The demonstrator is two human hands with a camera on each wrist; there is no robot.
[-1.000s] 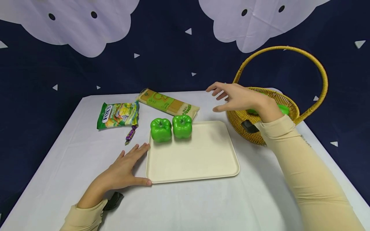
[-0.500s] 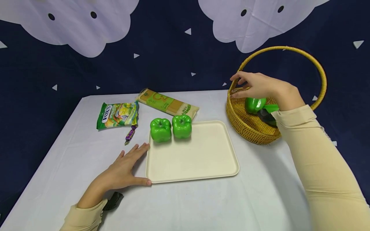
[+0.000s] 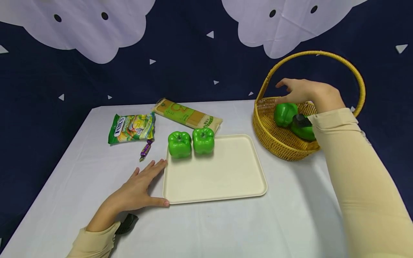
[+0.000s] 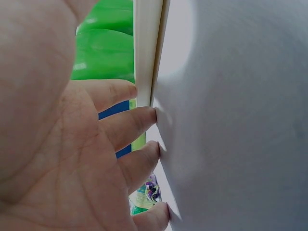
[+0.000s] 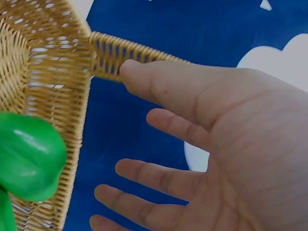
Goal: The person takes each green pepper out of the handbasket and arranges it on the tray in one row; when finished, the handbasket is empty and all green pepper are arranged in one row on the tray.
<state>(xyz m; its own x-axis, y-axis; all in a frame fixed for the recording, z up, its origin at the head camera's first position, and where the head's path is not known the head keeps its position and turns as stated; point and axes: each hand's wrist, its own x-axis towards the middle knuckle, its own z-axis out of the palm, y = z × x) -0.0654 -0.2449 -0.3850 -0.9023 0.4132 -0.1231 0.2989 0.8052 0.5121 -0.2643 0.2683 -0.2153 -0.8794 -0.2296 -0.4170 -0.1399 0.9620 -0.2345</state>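
My left hand [image 3: 137, 191] rests on the table with spread fingers, index and thumb touching the left edge of a cream tray [image 3: 219, 175]. Two green bell peppers [image 3: 179, 144] stand side by side at the tray's back left. Over a wicker basket [image 3: 271, 138] at the right hovers my right hand [image 3: 306, 92], its fingers apart and holding nothing. Inside that basket lie a green bell pepper [image 3: 285, 114] and a second green vegetable [image 3: 301, 130], partly hidden by the wrist camera. In the right wrist view the palm faces the basket's rim, beside the pepper [image 5: 31, 156].
A Fox's candy bag [image 3: 131, 128] lies at the left, with a purple wrapped candy [image 3: 146, 150] near it. Behind the tray is a flat noodle packet [image 3: 187, 115]. The basket's tall handle [image 3: 359, 82] arches up around the right hand. A dark patterned cloth hangs behind.
My right hand has moved right and slightly up, from the basket's left side to above its inside, uncovering the green pepper there. The left hand and tray have stayed put.
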